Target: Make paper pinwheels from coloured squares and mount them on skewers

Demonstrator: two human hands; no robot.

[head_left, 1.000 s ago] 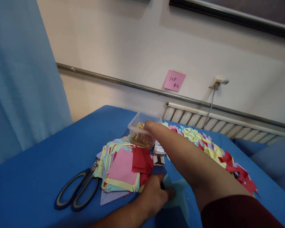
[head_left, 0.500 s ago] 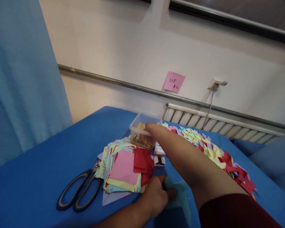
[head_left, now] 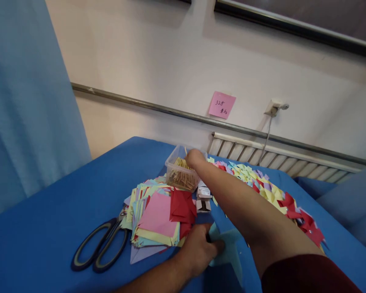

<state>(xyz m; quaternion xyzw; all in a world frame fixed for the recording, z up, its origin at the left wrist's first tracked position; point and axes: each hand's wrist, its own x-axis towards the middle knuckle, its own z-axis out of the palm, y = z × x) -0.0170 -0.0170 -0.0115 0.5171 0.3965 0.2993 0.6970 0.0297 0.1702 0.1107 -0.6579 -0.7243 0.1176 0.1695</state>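
My right hand (head_left: pixel 195 158) reaches over a clear plastic box (head_left: pixel 181 173) full of small wooden sticks and has a thin stick pinched between its fingers, just above the box. My left hand (head_left: pixel 199 249) rests on the blue table near its front edge and holds down a folded light-blue paper piece (head_left: pixel 228 250). A stack of coloured paper squares (head_left: pixel 155 215), pink and red on top, lies just left of my left hand.
Black-handled scissors (head_left: pixel 99 244) lie left of the stack. A row of folded paper pinwheels (head_left: pixel 271 197) runs along the right side of the blue table (head_left: pixel 49 219). A small white box (head_left: pixel 203 198) sits by the container. A pink note (head_left: pixel 221 105) hangs on the wall.
My right hand has risen slightly out of the plastic box with a stick showing above its fingers. My left hand has stayed on the light-blue paper.
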